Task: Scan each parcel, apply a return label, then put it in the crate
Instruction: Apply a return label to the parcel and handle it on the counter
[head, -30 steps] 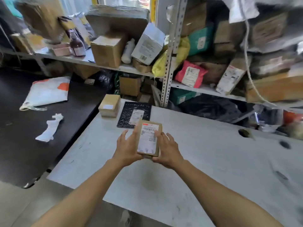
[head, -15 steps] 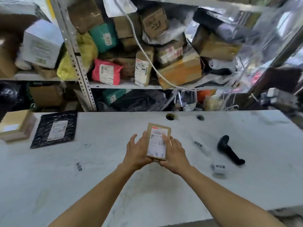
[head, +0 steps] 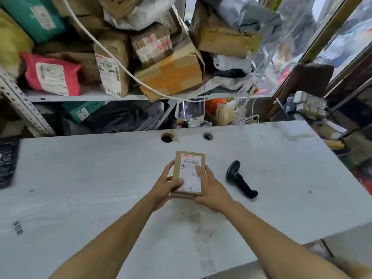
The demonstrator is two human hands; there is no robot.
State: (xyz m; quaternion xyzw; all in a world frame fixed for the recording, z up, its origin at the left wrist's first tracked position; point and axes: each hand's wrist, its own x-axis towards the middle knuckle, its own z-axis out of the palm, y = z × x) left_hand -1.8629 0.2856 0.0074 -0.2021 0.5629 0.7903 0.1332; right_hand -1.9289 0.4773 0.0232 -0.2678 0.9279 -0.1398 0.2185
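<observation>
A small brown cardboard parcel [head: 188, 174] with a white shipping label on top is held just above the white table [head: 100, 178], label facing up. My left hand [head: 167, 184] grips its left side, thumb laid across the lower label. My right hand [head: 209, 188] grips its right side with a finger on the label. A black handheld barcode scanner [head: 239, 179] lies on the table just right of my right hand. No crate is in view.
Metal shelving [head: 80, 96] behind the table is packed with boxes and mailers, a pink mailer [head: 52, 74] among them, and a white cable hangs across it. Two cable holes [head: 166, 137] pierce the table's far edge. A black mailer [head: 7, 160] lies at far left.
The view has swung right: the black mailer and small box slid off to the left and the scanner came in. Both hands kept hold of the parcel and brought it lower.
</observation>
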